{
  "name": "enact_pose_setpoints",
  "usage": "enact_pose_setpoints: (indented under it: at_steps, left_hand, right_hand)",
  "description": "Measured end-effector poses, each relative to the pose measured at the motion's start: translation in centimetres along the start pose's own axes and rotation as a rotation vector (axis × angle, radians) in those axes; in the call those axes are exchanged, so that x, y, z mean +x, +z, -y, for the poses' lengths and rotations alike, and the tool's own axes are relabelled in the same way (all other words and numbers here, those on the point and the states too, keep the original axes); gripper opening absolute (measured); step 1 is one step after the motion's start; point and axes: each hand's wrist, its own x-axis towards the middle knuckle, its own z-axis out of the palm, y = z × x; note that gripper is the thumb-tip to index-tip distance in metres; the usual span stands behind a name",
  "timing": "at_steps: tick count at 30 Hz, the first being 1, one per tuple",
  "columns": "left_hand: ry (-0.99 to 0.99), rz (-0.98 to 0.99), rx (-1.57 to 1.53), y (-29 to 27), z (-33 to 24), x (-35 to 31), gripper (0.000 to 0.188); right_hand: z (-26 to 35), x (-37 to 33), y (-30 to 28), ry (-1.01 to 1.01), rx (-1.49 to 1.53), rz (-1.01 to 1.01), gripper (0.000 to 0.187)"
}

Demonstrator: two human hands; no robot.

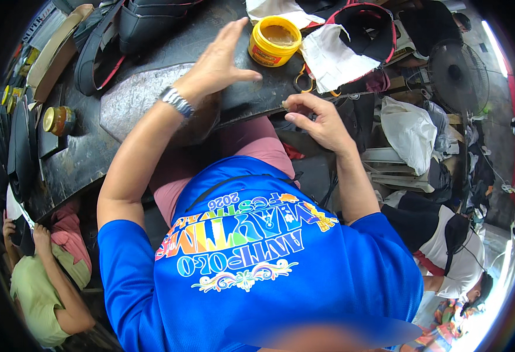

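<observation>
My left hand [217, 66] is raised over the dark worktable, fingers stretched out and thumb apart, holding nothing. A silver watch is on its wrist. My right hand [321, 122] hovers by the table's near edge with fingers loosely curled and a gap to the thumb; nothing shows in it. Between and beyond the hands stands an uncovered yellow tub [275, 41] of brownish paste. Beneath my left forearm lies a worn grey slab [134, 97]. Orange-handled scissors [303, 81] lie partly under a white cloth piece [339, 57], right of the tub.
Black, red-edged pieces [100, 61] are piled at the far left, near a small jar [58, 121]. A black, red-trimmed item [366, 32] lies far right. Beyond are a fan [458, 76] and a white plastic bag [409, 132]. Other people sit at left [52, 281] and right [445, 240].
</observation>
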Motion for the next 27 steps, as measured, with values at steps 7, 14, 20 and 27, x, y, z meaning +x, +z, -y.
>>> enact_pose_setpoints:
  at_steps: [7, 14, 20, 27]
  left_hand:
    - [0.075, -0.197, -0.456, 4.4, -1.5, 4.5, 0.115]
    - [-0.026, -0.237, -0.512, 1.7, 0.3, 4.0, 0.129]
    - [-0.169, -0.208, -0.479, -4.1, 4.3, 1.3, 0.133]
    - [-0.2, -0.245, -0.126, -4.4, 7.3, -1.5, 0.124]
  right_hand:
    - [-1.8, 0.5, 0.6, -0.142, -0.024, -0.124, 0.022]
    - [-1.9, 3.8, 2.3, -0.329, -0.306, -0.302, 0.03]
    - [-2.7, 7.9, 3.8, -0.319, -1.037, -0.474, 0.045]
    - [-3.8, 12.3, 3.6, -0.116, -1.236, -0.504, 0.052]
